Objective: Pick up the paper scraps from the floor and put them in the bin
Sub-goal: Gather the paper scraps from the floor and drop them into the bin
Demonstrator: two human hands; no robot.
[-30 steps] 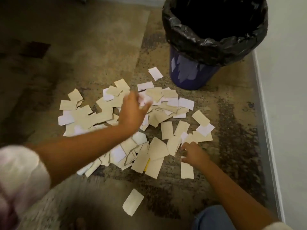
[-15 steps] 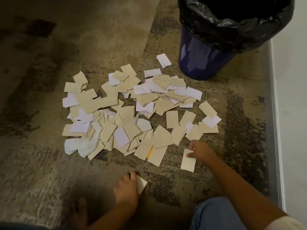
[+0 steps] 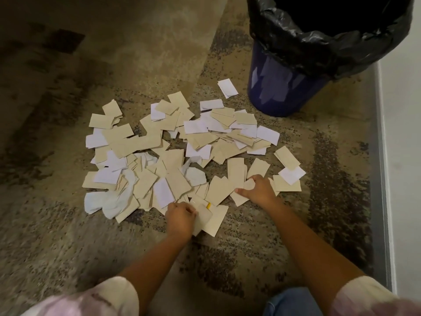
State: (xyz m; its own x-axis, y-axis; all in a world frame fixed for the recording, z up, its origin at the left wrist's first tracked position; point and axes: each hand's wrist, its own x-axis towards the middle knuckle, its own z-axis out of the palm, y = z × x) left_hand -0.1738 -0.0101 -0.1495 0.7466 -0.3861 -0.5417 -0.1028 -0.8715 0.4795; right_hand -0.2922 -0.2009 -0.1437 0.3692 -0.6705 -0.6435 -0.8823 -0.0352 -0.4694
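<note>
A spread of beige and white paper scraps (image 3: 173,156) covers the carpet in the middle. The blue bin (image 3: 280,87) with a black liner (image 3: 319,39) stands at the top right, just beyond the pile. My left hand (image 3: 180,218) is at the pile's near edge, fingers closed on a pale scrap (image 3: 204,216). My right hand (image 3: 258,190) rests on scraps at the pile's near right, thumb and fingers spread and curling around one beige piece (image 3: 249,184). A small yellow bit (image 3: 208,205) shows between the hands.
A mottled beige and dark carpet (image 3: 114,53) covers the floor. A white wall and grey baseboard (image 3: 385,179) run down the right side, close to the bin. Crumpled white tissue-like paper (image 3: 107,201) lies at the pile's lower left. My denim knee (image 3: 293,302) is at the bottom.
My left hand picked up the stray scrap near my knee and carried it up to the pile's near edge. My right hand slid forward onto the scraps. The camera shifted slightly.
</note>
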